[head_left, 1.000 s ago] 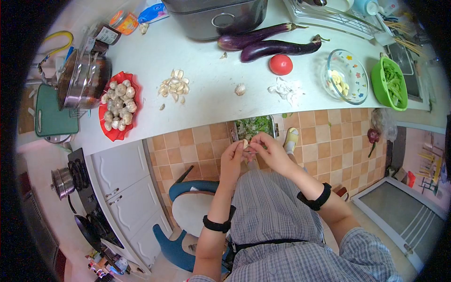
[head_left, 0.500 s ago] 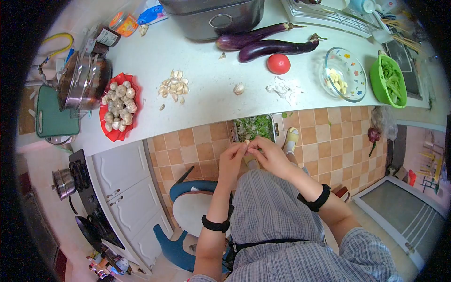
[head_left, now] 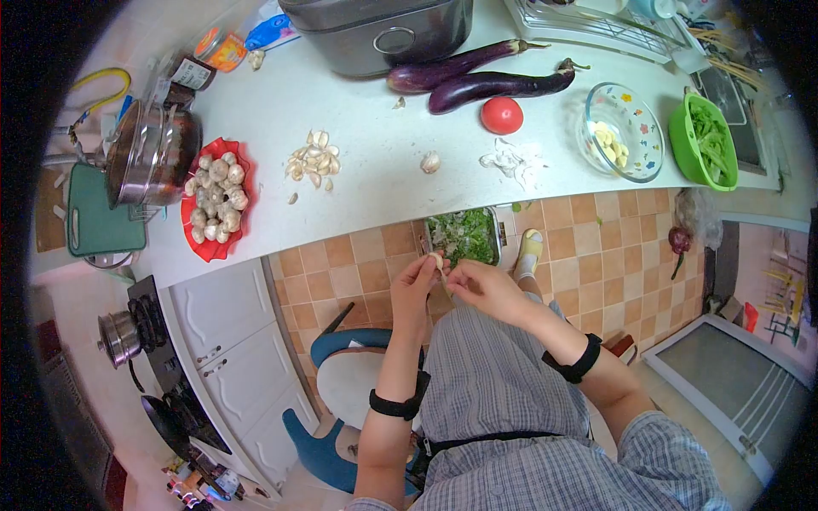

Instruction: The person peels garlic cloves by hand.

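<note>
My left hand (head_left: 414,283) pinches a pale garlic clove (head_left: 437,258) between thumb and fingers, over the floor in front of the counter edge. Close beside it, my right hand (head_left: 484,288) has its fingers closed near the clove; what they grip, perhaps a bit of skin, is too small to make out. On the counter lie a heap of loose garlic cloves (head_left: 313,160), a single garlic piece (head_left: 430,162) and scattered white peelings (head_left: 509,162). Peeled cloves (head_left: 610,145) rest in a glass bowl (head_left: 649,134). Whole garlic bulbs (head_left: 220,192) fill a red dish (head_left: 244,160).
Two eggplants (head_left: 503,88) and a tomato (head_left: 502,116) lie toward the back by a dark appliance (head_left: 383,34). A green basket (head_left: 722,181) of greens stands at the right. Below the counter edge, a bin (head_left: 497,235) holds green scraps. A chair (head_left: 354,375) stands left of my legs.
My hands have drawn slightly apart. The clove now shows more clearly at my left fingertips, and my right hand has shifted a little down and to the right.
</note>
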### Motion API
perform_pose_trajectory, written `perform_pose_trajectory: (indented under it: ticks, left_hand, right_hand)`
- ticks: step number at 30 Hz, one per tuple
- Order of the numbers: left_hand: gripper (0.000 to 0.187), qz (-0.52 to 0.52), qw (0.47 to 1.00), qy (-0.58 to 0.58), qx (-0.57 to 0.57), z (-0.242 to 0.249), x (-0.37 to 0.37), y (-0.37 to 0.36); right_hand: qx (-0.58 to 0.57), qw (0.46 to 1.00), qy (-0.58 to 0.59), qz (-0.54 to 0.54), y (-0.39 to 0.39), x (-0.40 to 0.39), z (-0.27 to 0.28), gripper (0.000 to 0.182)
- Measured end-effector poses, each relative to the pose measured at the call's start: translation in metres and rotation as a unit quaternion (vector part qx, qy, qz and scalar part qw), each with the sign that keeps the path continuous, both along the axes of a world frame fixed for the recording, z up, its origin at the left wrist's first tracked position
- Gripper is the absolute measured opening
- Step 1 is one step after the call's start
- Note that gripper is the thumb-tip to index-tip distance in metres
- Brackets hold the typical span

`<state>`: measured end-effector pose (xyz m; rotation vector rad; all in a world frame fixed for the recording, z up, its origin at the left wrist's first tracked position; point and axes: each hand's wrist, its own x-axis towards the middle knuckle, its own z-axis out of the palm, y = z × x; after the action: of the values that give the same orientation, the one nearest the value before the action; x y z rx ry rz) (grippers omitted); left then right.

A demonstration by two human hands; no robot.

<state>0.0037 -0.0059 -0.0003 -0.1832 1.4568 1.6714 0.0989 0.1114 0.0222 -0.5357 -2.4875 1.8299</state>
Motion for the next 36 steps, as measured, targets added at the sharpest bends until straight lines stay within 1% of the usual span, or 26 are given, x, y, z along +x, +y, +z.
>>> perform_pose_trajectory:
  ticks: [3, 5, 9, 11, 12, 14, 15, 17, 20, 24, 26, 27, 29, 33, 35, 36]
  left_hand:
    - [0.024, -0.008, 1.000, 0.002, 0.012, 0.005, -0.002, 0.001]
    - [0.020, 0.012, 1.000, -0.010, 0.024, 0.004, -0.002, 0.002]
    - [0.019, 0.038, 0.998, -0.023, 0.038, 0.009, -0.002, 0.003]
    - [0.018, 0.017, 0.999, -0.002, 0.033, 0.007, -0.003, 0.003]
    - [0.018, 0.018, 0.999, -0.002, 0.033, 0.007, -0.002, 0.002]
    - [0.019, -0.031, 0.996, 0.082, -0.014, 0.007, -0.001, 0.002]
    - [0.019, -0.031, 0.996, 0.082, -0.014, 0.008, 0.000, 0.003]
    - [0.019, -0.037, 0.995, 0.089, -0.028, 0.011, 0.001, 0.004]
    - [0.021, -0.041, 0.994, 0.096, -0.035, 0.019, 0.000, 0.005]
    - [0.019, -0.034, 0.991, 0.123, -0.031, 0.015, 0.003, 0.007]
    - [0.017, -0.055, 0.982, 0.177, -0.048, 0.019, 0.003, 0.009]
    - [0.017, -0.054, 0.982, 0.177, -0.048, 0.021, 0.003, 0.009]
    - [0.015, -0.107, 0.947, 0.288, -0.095, 0.025, 0.002, 0.011]
    - [0.016, -0.123, 0.934, 0.312, -0.123, 0.034, 0.002, 0.015]
    - [0.015, -0.154, 0.897, 0.392, -0.135, 0.030, 0.003, 0.014]
    - [0.015, -0.154, 0.897, 0.392, -0.135, 0.028, 0.003, 0.013]
  right_hand:
    - [-0.030, 0.999, 0.019, -0.010, 0.001, 0.003, -0.005, 0.014]
    - [-0.039, 0.999, 0.011, -0.001, 0.005, 0.004, -0.005, 0.016]
    - [-0.039, 0.999, -0.012, 0.000, 0.008, 0.003, -0.005, 0.017]
    - [-0.030, 0.998, 0.003, -0.063, 0.008, -0.001, -0.004, 0.019]
    - [-0.030, 0.998, 0.003, -0.063, 0.006, -0.003, -0.004, 0.019]
    - [-0.091, 0.991, -0.011, -0.101, 0.005, -0.005, -0.006, 0.020]
    - [-0.091, 0.991, -0.011, -0.101, 0.004, -0.005, -0.012, 0.020]
    - [-0.158, 0.981, 0.000, -0.109, 0.001, -0.005, -0.029, 0.019]
    - [-0.147, 0.982, -0.011, -0.117, 0.000, -0.009, -0.016, 0.016]
    - [-0.172, 0.977, -0.005, -0.128, -0.004, -0.008, -0.027, 0.017]
    - [-0.153, 0.980, -0.012, -0.125, -0.005, -0.008, -0.025, 0.018]
    - [-0.154, 0.980, -0.012, -0.125, -0.006, -0.007, -0.026, 0.018]
    - [-0.145, 0.981, -0.005, -0.128, -0.006, -0.006, -0.029, 0.019]
    - [-0.149, 0.981, -0.018, -0.119, -0.003, -0.006, -0.024, 0.020]
    - [-0.122, 0.986, -0.013, -0.114, -0.004, -0.004, -0.028, 0.020]
    - [-0.123, 0.986, -0.013, -0.114, -0.004, -0.004, -0.027, 0.020]
